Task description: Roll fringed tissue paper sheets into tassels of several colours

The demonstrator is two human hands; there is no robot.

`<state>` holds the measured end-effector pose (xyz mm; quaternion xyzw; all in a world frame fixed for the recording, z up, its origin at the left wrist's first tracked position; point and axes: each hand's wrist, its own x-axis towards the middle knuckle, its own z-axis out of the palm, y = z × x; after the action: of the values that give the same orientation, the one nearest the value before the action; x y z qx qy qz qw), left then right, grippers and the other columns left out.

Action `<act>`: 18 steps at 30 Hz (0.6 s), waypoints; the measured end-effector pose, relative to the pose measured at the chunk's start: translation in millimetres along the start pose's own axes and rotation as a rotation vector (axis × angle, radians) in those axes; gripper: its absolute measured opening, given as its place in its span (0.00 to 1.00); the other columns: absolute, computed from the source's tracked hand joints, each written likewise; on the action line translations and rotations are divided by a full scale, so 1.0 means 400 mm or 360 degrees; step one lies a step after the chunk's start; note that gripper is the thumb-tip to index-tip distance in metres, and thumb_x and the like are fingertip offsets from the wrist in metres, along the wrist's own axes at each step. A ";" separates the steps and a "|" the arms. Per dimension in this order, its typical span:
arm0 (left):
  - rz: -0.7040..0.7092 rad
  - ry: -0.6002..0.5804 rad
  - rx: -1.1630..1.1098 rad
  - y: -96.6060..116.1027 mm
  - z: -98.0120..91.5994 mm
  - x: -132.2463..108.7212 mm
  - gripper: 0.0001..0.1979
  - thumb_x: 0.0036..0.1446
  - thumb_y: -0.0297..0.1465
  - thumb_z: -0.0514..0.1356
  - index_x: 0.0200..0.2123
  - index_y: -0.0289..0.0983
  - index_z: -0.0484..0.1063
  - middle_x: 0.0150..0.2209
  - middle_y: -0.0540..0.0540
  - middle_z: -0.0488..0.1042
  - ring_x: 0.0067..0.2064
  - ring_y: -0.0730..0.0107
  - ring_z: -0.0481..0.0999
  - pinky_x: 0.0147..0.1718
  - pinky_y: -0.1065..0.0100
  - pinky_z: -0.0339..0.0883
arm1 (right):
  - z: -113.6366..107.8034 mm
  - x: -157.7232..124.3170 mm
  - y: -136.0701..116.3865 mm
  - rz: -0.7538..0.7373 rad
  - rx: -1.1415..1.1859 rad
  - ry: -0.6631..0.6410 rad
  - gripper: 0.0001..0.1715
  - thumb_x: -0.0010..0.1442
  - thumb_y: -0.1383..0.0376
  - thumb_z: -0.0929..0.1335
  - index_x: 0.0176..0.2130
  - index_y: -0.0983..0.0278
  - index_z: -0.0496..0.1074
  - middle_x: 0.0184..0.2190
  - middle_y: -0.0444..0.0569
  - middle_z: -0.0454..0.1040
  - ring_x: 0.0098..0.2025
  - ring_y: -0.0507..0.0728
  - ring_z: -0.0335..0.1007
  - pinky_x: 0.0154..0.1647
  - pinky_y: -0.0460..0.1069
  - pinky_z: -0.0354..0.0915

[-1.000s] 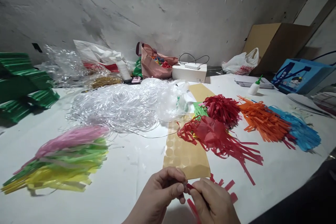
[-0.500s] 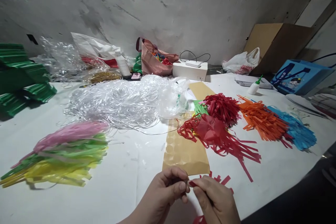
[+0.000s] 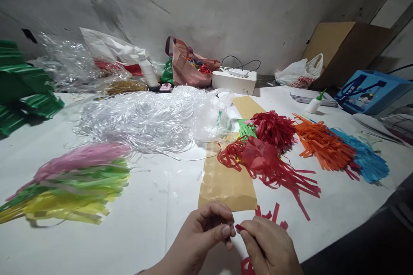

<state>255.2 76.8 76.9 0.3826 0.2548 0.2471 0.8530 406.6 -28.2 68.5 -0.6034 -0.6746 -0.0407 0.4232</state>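
My left hand (image 3: 200,234) and my right hand (image 3: 269,247) meet at the near edge of the white table (image 3: 145,232). Both pinch the end of a red fringed paper strip (image 3: 240,227), whose cut ends stick up behind my right hand (image 3: 274,212). Just beyond my fingers lies a tan sheet of round stickers (image 3: 226,180). A loose red fringe pile (image 3: 267,165) rests on its right side.
Pink, green and yellow fringe bundles (image 3: 71,184) lie at the left, a clear plastic string heap (image 3: 142,120) at centre. Red (image 3: 274,126), orange (image 3: 324,146) and blue (image 3: 368,159) fringe piles, a glue bottle (image 3: 314,103), a white box (image 3: 234,81), bags and a cardboard box line the back.
My hands stayed pinched together on the red strip. The view tipped slightly, and the strip's red ends now show higher behind my right hand.
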 end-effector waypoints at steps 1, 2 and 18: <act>0.0002 -0.0002 0.0016 -0.002 -0.001 0.000 0.10 0.44 0.32 0.77 0.29 0.38 0.82 0.29 0.49 0.75 0.29 0.72 0.74 0.28 0.72 0.72 | 0.003 0.000 -0.001 -0.0012 -0.0015 -0.0017 0.10 0.69 0.70 0.62 0.38 0.63 0.71 0.24 0.44 0.73 0.24 0.52 0.71 0.27 0.46 0.65; 0.0005 -0.0004 0.0031 -0.005 -0.003 0.000 0.10 0.44 0.32 0.77 0.29 0.38 0.82 0.29 0.49 0.75 0.29 0.72 0.74 0.28 0.71 0.73 | 0.006 -0.001 -0.001 -0.0027 -0.0026 -0.0035 0.11 0.69 0.70 0.62 0.37 0.63 0.71 0.24 0.44 0.72 0.24 0.52 0.71 0.26 0.46 0.64; 0.0262 -0.0095 0.0280 -0.009 -0.008 -0.007 0.07 0.53 0.36 0.72 0.31 0.39 0.82 0.32 0.48 0.73 0.30 0.72 0.74 0.31 0.69 0.74 | -0.020 0.035 -0.008 -0.0228 -0.0111 -0.0263 0.18 0.71 0.70 0.57 0.31 0.62 0.66 0.22 0.43 0.68 0.23 0.51 0.65 0.27 0.47 0.58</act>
<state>252.1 74.6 72.8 0.4828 0.2176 0.2814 0.8002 409.2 -22.7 83.6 -0.5693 -0.7468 -0.0445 0.3408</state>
